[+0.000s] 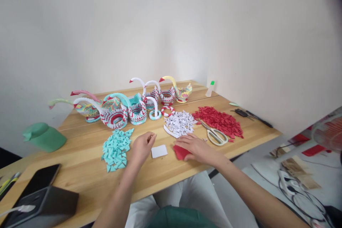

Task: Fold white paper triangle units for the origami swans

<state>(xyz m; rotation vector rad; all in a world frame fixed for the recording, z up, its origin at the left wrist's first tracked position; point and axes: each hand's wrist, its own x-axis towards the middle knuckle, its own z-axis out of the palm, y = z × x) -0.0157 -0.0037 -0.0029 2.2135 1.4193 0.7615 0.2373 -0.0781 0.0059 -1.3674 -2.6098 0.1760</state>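
Observation:
My left hand (143,146) is closed in a loose pinch just above the table, between the teal folded paper pieces (116,150) and a small white paper rectangle (159,151). Whatever its fingertips might hold is hidden. My right hand (196,148) lies with outstretched fingers over red paper (181,152), its thumb by the near edge. Beyond that hand are a heap of white folded paper pieces (181,123) and a curved white strip of joined pieces (170,131). White-handled scissors (217,136) rest by the red folded pieces (220,121).
Several folded-paper swans (114,118) stand toward the back, near a red-and-white ring (167,110) and a neck on a round base (155,114). A glue bottle (210,89) stands behind. At left are a green cap (45,137), a phone (40,181) and a dark box (50,205).

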